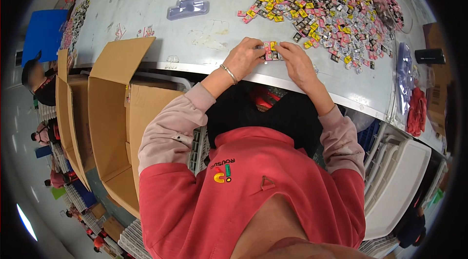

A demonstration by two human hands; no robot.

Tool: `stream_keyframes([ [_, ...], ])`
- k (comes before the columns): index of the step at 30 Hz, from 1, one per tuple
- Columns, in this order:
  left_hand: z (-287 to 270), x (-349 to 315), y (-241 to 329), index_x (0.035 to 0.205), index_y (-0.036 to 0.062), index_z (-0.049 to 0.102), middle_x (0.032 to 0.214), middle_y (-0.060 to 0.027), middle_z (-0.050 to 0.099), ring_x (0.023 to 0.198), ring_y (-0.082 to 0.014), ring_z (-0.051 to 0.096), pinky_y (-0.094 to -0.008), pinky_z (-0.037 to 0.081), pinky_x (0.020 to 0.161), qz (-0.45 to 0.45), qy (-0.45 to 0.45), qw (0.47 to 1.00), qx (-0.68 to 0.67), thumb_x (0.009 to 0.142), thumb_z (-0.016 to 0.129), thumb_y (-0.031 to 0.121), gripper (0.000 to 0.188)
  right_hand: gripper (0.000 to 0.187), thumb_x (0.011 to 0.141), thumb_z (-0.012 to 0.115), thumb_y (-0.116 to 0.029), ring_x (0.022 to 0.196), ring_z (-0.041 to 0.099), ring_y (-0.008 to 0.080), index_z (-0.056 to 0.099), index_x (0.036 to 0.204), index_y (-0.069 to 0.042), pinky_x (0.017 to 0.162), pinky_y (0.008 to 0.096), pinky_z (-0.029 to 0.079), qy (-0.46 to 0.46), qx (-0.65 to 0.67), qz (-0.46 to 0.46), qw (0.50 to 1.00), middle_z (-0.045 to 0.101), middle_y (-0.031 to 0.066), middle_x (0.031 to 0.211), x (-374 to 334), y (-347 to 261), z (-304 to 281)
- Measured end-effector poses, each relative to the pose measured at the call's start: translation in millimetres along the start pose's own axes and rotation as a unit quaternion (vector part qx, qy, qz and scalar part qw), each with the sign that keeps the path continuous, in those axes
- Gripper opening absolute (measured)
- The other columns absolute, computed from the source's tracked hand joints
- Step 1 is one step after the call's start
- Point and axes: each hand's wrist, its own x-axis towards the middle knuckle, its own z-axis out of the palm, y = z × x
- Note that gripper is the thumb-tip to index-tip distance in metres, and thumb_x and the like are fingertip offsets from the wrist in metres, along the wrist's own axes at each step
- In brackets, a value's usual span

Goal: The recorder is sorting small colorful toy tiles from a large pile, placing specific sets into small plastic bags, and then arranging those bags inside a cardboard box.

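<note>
A small block of pink, yellow and dark rectangular pieces [271,51] is held between the two hands at the near edge of the tabletop [131,8], directly in front of the body. The left grip [245,58] is closed on its left side, and the right grip [298,65] is closed on its right side, so the block is flanked evenly and neither hand can be called nearer to it. Its visible part is slightly longer in the direction pointing away from the body, across the line joining the hands; its full outline is hidden by the fingers, and whether it is lifted or resting cannot be told. The broad heap of loose pieces [319,8] is spread beyond and to the right of the block, with its closest strays lying just beside the right hand, by which the heap is more nearly faced. The clear plastic tray [188,9] is placed farther off, ahead and to the left, nearer the left hand, with its long axis running roughly side to side. An open cardboard box [108,117] is seen left of the left forearm, below the tabletop edge.
</note>
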Motion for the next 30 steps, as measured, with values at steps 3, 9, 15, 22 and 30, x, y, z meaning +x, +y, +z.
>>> stream_keyframes([
  [3,-1,1,-1,0.100,0.0004,0.066,0.107,-0.0133,0.062,0.097,-0.0299,0.057,-0.0358,0.051,0.084,0.012,0.011,1.000,0.007,0.071,0.072,0.006,0.030,0.051,0.077,0.050,0.007,0.114,0.050,0.0355,0.056,0.126,-0.007,0.096,0.0413,0.040,-0.016,-0.096,-0.040,0.994,0.052,0.0196,0.123,-7,-9,5],
  [9,-1,7,0,0.098,0.0016,0.064,0.105,-0.0116,0.062,0.087,-0.0284,0.058,-0.0355,0.051,0.078,0.036,-0.032,0.996,0.070,0.065,0.072,0.008,0.035,0.065,0.072,0.044,0.010,0.128,0.037,0.0415,0.050,0.133,-0.011,0.105,0.0457,0.032,-0.044,-0.187,-0.055,0.980,0.038,0.0246,0.136,-13,-16,10],
  [15,-6,14,-10,0.094,0.0022,0.064,0.100,-0.0106,0.062,0.086,-0.0281,0.058,-0.0358,0.052,0.076,0.053,-0.059,0.995,0.056,0.066,0.072,0.009,0.030,0.061,0.072,0.045,0.011,0.127,0.038,0.0428,0.054,0.129,-0.010,0.106,0.0475,0.032,-0.072,-0.134,-0.046,0.987,0.043,0.0238,0.133,-7,-13,4],
  [22,5,20,11,0.089,0.0035,0.066,0.093,-0.0097,0.060,0.086,-0.0268,0.057,-0.0339,0.052,0.077,-0.011,-0.049,0.988,0.147,0.071,0.067,0.010,0.019,0.056,0.073,0.046,0.010,0.127,0.039,0.0423,0.056,0.125,-0.009,0.105,0.0475,0.032,-0.059,-0.145,-0.058,0.986,0.043,0.0228,0.132,-10,-7,7],
  [30,5,-7,3,0.123,0.0021,0.054,0.119,-0.0162,0.055,0.104,-0.0341,0.052,-0.0385,0.045,0.092,0.028,0.015,0.999,0.001,0.075,0.067,0.003,0.050,0.055,0.075,0.048,0.007,0.128,0.038,0.0408,0.056,0.126,-0.009,0.105,0.0483,0.032,-0.059,-0.138,-0.060,0.987,0.043,0.0220,0.133,-14,-5,8],
])
